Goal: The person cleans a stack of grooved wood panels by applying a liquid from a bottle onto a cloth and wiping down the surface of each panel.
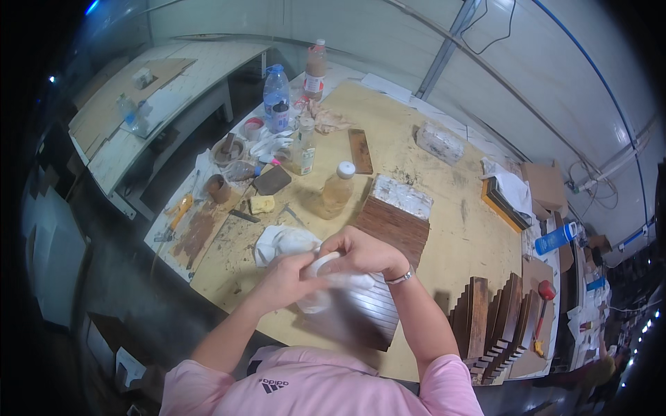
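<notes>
My left hand (286, 281) and my right hand (366, 251) meet at the middle of the bench, both closed on a piece of white cloth (325, 263). Part of it is blurred and hidden behind my fingers, so its exact shape is unclear. Just beyond my left hand lies a crumpled white cloth bundle (291, 240). Under my hands is a stack with a shiny, slatted top (371, 308). Farther off, a stack of brown wooden strips (394, 222) has a silvery wrapped block (402, 196) at its far end.
A bottle of yellowish liquid (338, 191) stands beyond the hands. Left are a yellow sponge (262, 204), a brown cup (218, 188) and a large blue bottle (277, 100). Stepped stacks of dark wooden pieces (479, 319) and a red-headed mallet (546, 291) are at right.
</notes>
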Motion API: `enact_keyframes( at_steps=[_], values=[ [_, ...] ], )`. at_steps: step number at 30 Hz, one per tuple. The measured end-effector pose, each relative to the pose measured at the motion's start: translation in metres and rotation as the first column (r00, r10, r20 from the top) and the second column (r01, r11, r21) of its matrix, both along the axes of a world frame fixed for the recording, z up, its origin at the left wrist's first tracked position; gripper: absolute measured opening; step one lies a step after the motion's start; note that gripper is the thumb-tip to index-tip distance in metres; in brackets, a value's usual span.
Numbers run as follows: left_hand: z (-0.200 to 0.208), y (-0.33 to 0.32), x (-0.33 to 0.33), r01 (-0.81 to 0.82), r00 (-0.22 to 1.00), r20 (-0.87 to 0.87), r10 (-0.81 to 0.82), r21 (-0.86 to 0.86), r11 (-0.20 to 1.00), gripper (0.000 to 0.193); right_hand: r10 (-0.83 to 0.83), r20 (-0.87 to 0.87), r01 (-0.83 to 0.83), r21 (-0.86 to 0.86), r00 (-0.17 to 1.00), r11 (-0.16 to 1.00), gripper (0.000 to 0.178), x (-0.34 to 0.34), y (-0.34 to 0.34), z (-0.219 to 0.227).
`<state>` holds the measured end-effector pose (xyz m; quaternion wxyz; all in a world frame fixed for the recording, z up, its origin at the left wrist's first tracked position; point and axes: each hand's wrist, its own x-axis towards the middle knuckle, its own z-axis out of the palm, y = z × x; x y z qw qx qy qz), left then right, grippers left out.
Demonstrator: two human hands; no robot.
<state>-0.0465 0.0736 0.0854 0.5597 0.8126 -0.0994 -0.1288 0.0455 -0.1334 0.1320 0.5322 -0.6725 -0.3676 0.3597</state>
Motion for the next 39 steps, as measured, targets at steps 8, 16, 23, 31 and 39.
enact_keyframes(
  at_steps=[8, 16, 23, 31, 39],
  values=[
    [-0.039, 0.024, -0.001, -0.244, 0.96, -0.268, 0.077, -0.676, 0.695, 0.022, -0.263, -0.254, 0.272, -0.001, 0.931, 0.962, 0.003, 0.038, -0.007, -0.036],
    [-0.043, 0.056, 0.018, -0.514, 0.854, -0.427, 0.299, -0.785, 0.346, 0.033, -0.848, -0.014, 0.848, 0.001, 0.53, 0.53, 0.081, 0.095, 0.005, -0.128],
    [-0.09, 0.048, 0.046, -0.638, 0.77, -0.583, 0.258, -0.706, 0.308, 0.033, -0.794, -0.137, 0.806, 0.126, 0.592, 0.579, 0.071, 0.128, 0.044, -0.143],
    [-0.112, 0.047, 0.065, -0.651, 0.758, -0.613, 0.222, -0.69, 0.316, 0.034, -0.278, 0.847, 0.591, -0.051, 0.453, 0.805, 0.055, 0.095, 0.057, -0.071],
    [-0.102, 0.035, 0.066, -0.662, 0.747, -0.636, 0.192, -0.688, 0.298, 0.044, 0.067, 0.969, 0.513, -0.184, 0.237, 0.839, 0.048, 0.083, 0.044, -0.07]
  ],
)
